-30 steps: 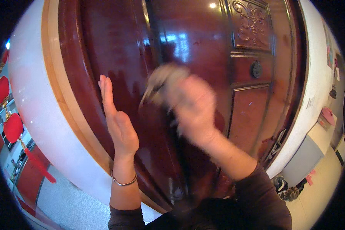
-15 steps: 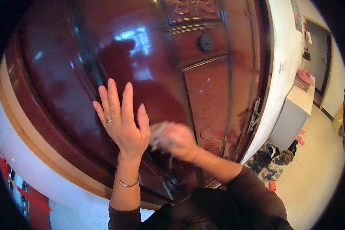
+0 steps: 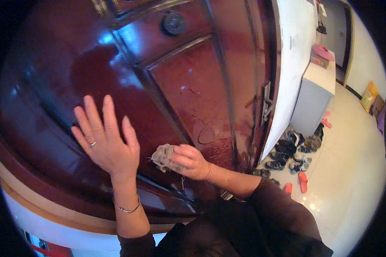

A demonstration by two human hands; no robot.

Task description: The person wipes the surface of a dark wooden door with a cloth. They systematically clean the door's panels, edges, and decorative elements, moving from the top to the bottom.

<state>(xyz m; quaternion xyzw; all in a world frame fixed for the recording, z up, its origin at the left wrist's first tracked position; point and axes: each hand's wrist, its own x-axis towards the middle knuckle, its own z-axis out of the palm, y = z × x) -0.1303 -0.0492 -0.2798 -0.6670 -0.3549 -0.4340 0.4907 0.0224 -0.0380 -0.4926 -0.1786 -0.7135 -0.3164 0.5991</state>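
Note:
A glossy dark red door [image 3: 107,81] with carved panels fills the left and middle of the head view. My left hand [image 3: 109,139] lies against it with fingers spread, a ring on one finger and a bangle at the wrist. To its right, my right hand [image 3: 192,162] is closed on a crumpled greyish rag [image 3: 164,157] with frayed threads hanging down. The rag is at the door's surface, low beside the carved panel; whether it presses on the door I cannot tell.
A round dark peephole fitting [image 3: 173,23] sits high on the door; a metal handle [image 3: 266,103] is near its right edge. On the tiled floor right are several shoes [image 3: 283,150] and red slippers [image 3: 303,182], beside a grey-white cabinet [image 3: 311,98] bearing a pink hat-like item.
The view has turned, so the door and hallway sit further left. My right hand with the rag, blurred before, now shows sharply. My left hand stays spread on the door.

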